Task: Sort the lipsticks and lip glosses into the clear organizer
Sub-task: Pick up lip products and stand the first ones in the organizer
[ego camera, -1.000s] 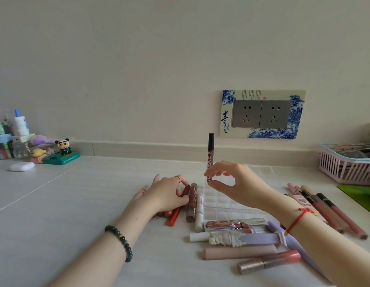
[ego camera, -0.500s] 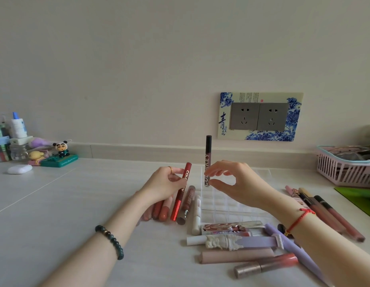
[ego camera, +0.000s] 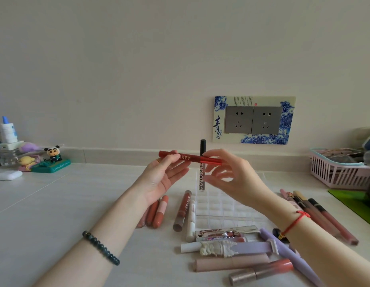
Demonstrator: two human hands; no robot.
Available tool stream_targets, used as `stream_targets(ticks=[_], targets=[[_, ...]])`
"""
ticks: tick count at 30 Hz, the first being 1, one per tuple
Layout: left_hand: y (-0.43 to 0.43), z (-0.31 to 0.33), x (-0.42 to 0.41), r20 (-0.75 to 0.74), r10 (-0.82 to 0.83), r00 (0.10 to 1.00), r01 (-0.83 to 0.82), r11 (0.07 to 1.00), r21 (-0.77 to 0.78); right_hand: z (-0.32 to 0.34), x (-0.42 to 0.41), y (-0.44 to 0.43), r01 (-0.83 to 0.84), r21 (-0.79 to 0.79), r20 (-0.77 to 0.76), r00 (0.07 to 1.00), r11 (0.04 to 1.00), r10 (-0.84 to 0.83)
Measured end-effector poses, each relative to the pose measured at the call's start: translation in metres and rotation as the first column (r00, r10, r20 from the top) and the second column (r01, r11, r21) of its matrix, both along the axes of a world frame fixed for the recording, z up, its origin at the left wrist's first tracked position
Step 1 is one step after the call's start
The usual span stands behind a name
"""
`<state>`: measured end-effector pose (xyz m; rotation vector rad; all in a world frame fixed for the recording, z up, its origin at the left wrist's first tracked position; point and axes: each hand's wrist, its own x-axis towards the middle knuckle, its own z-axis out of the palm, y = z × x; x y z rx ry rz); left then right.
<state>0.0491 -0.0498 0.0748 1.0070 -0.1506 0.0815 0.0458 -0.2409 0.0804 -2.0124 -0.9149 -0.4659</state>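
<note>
White counter (ego camera: 76,204): clear organizer (ego camera: 227,206) centre, lip tubes (ego camera: 231,264) scattered beside it, pink basket (ego camera: 337,175) right, white case (ego camera: 9,175) left.

You can reach down into the organizer (ego camera: 227,206) from above. One dark tube (ego camera: 202,179) stands up in its far left corner. Close along its front, left and right lie loose tubes (ego camera: 231,263). The counter (ego camera: 66,204) far to your left has room.

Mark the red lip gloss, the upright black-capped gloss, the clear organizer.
red lip gloss (ego camera: 185,158), head view, lettered barrel.
upright black-capped gloss (ego camera: 203,147), head view, black cap.
clear organizer (ego camera: 221,206), head view, bare grid.
</note>
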Motion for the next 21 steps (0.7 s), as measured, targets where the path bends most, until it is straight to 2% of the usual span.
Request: stream_targets(ticks=[4, 7, 10, 12, 17, 21], targets=[[-0.005, -0.004, -0.001, 0.051, -0.051, 0.997, 0.047, 0.996, 0.076, 0.01, 0.001, -0.005, 0.005, 0.262, -0.117, 0.993, 0.965, 0.027], [-0.008, -0.006, -0.001, 0.075, -0.038, 0.996, 0.021, 0.977, 0.213, 0.017, 0.003, -0.011, -0.006, 0.388, -0.169, 0.982, 0.922, 0.078], [-0.013, -0.006, -0.001, 0.181, 0.032, 0.983, -0.116, 0.872, 0.476, 0.023, 0.004, -0.014, -0.009, 0.467, -0.211, 0.97, 0.884, 0.122], [-0.019, -0.006, 0.0, 0.278, 0.054, 0.959, -0.207, 0.804, 0.558, 0.027, 0.006, -0.014, -0.006, 0.503, -0.23, 0.963, 0.864, 0.14], [-0.037, 0.002, 0.008, 0.44, 0.136, 0.888, -0.387, 0.738, 0.553, 0.04, 0.015, -0.008, 0.038, 0.546, -0.221, 0.97, 0.837, 0.1], [-0.04, 0.015, 0.021, 0.541, 0.32, 0.778, -0.552, 0.759, 0.345, 0.053, 0.025, -0.009, 0.076, 0.515, -0.163, 0.986, 0.854, 0.011]])
